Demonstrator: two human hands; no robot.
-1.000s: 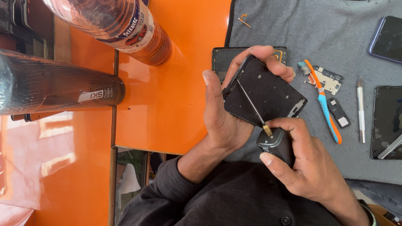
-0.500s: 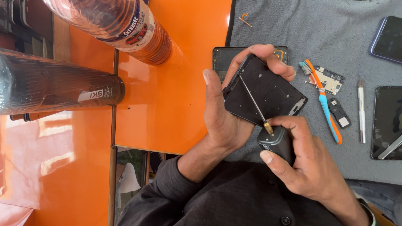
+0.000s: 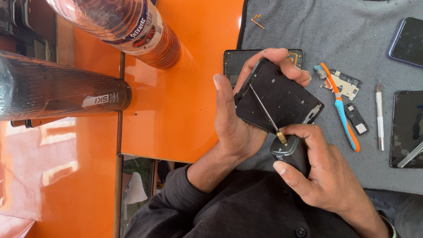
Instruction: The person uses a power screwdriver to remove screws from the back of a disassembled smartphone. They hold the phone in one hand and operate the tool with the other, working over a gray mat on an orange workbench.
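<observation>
From the head camera, the left hand [image 3: 238,119] is wrapped around a flat black rectangular phone frame [image 3: 282,99], thumb along its left edge and fingers curled over the far edge, holding it tilted above the grey felt work mat [image 3: 343,39]. The right hand [image 3: 321,172] is clenched on the stubby dark handle of a thin-shafted precision screwdriver [image 3: 288,150], whose steel tip rests on the frame near its far left corner. The frame looks light, thin and stiff but likely easy to flex or crack, so gripping it by the edges, as here, seems soundest. On the mat to the right lie an orange and blue toothbrush [image 3: 341,110], a small circuit board [image 3: 346,83] and a silver pen-like tool [image 3: 379,117]. Left, on the glossy orange table [image 3: 185,110], lies a clear plastic bottle [image 3: 128,26].
</observation>
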